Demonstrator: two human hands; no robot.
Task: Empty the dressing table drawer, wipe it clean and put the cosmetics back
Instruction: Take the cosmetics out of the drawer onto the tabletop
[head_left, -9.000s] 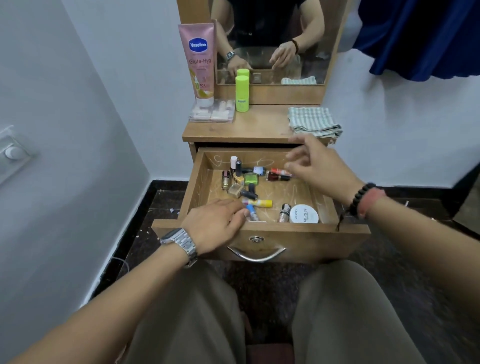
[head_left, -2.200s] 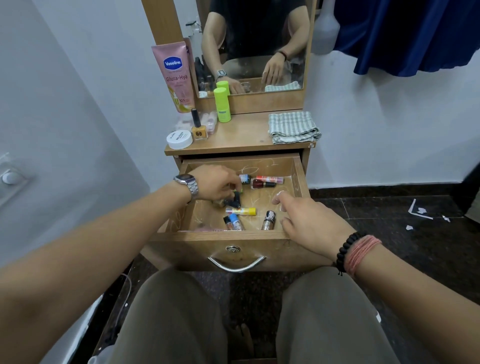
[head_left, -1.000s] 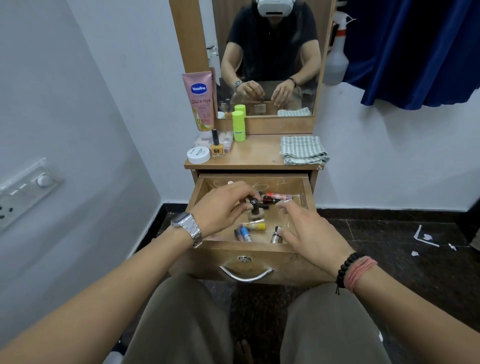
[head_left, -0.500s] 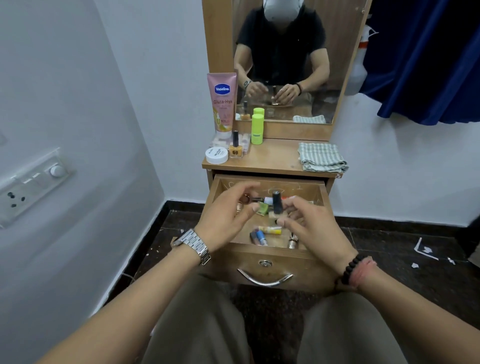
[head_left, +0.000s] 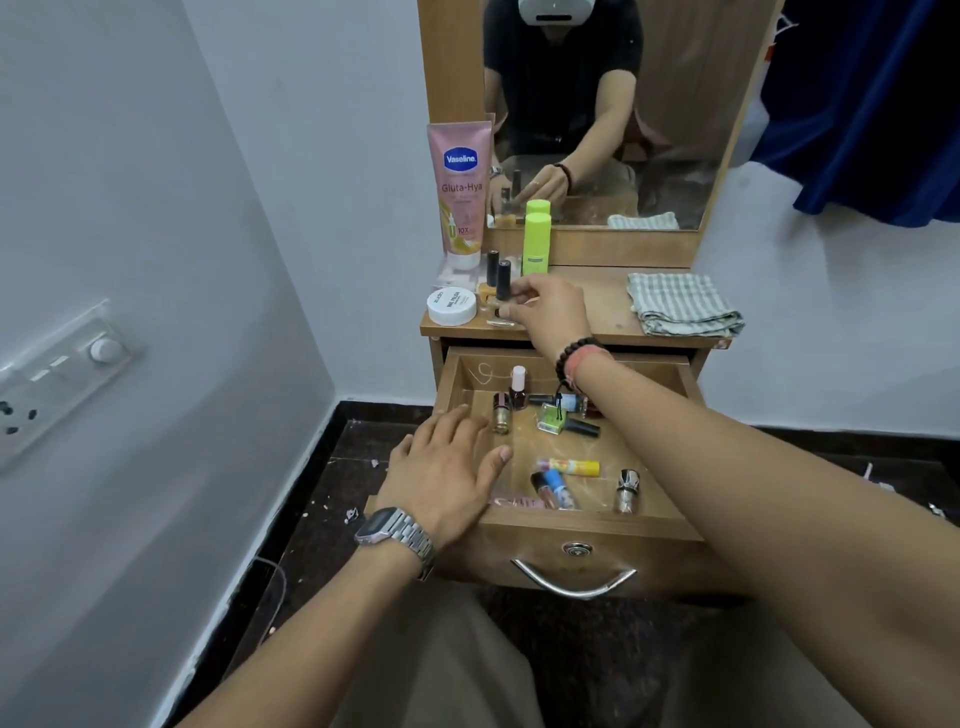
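Placement: right hand pinches bottle; stand it upright beside jar leftward, then release. Left hand lies flat, empty.

Soft, even indoor light fills the scene, bright on the white wall and dimmer toward the dark floor. Shadows are faint and diffuse. Wide-angle distortion bends the edges, and the near forearms look stretched and slightly soft.
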